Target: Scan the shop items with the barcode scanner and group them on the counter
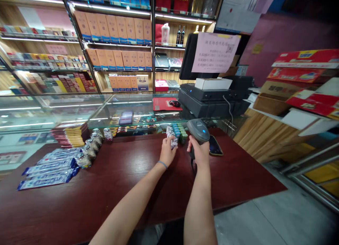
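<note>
My right hand [201, 153] is wrapped round the handle of a dark grey barcode scanner [198, 128] with a blue light on top, its head pointing away from me. Just to its left, my left hand [168, 151] has its fingers closed on a small silvery container [174, 142] at the near end of a short row. Beside that row stand small blue containers [176, 130] and small green containers [182, 134]. A dark phone [215, 146] lies on the brown tabletop [127, 188], right of the scanner.
On the left lie blue-and-white packets [49, 178], a row of small jars [90, 149] and a stack of dark red and yellow packs [70, 135]. A monitor [189, 57], black till [209, 101] and mouse [174, 103] stand behind. Cartons [304, 75] are piled at right.
</note>
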`<action>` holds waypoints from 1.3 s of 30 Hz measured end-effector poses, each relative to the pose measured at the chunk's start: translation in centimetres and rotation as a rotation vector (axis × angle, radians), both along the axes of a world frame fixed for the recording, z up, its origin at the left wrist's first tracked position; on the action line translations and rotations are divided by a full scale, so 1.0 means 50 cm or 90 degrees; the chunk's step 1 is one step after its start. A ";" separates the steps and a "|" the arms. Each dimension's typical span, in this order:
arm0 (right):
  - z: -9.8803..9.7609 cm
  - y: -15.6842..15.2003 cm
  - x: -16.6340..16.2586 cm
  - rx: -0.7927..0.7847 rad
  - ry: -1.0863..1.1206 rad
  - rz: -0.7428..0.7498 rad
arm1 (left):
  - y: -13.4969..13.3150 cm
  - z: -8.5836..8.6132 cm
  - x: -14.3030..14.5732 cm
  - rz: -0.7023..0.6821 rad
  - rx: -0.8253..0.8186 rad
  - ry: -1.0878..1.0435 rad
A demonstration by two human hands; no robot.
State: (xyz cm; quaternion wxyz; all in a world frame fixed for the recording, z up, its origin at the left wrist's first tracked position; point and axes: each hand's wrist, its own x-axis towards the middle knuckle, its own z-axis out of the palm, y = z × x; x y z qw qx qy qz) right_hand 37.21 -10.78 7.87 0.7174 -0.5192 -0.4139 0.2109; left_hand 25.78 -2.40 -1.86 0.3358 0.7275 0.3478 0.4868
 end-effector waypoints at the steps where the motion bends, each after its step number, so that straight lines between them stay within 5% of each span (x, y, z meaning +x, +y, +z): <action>1: 0.001 0.000 -0.001 -0.002 0.001 0.002 | 0.001 -0.001 0.001 0.001 0.003 -0.002; 8: 0.014 -0.001 -0.020 -0.004 0.007 0.009 | 0.006 0.028 -0.065 0.018 -0.072 -0.157; 15: 0.029 -0.001 -0.063 -0.048 -0.065 0.076 | 0.031 0.081 -0.301 -0.035 -0.266 -0.372; 23: 0.007 0.025 -0.152 -0.102 -0.183 0.234 | 0.051 0.087 -0.535 -0.070 -0.422 -0.487; 30: 0.000 0.019 -0.258 -0.202 -0.537 0.357 | 0.067 0.063 -0.587 -0.069 -0.512 -0.606; 39: -0.016 0.012 -0.298 -0.191 -0.691 0.396 | 0.080 0.055 -0.595 -0.055 -0.506 -0.619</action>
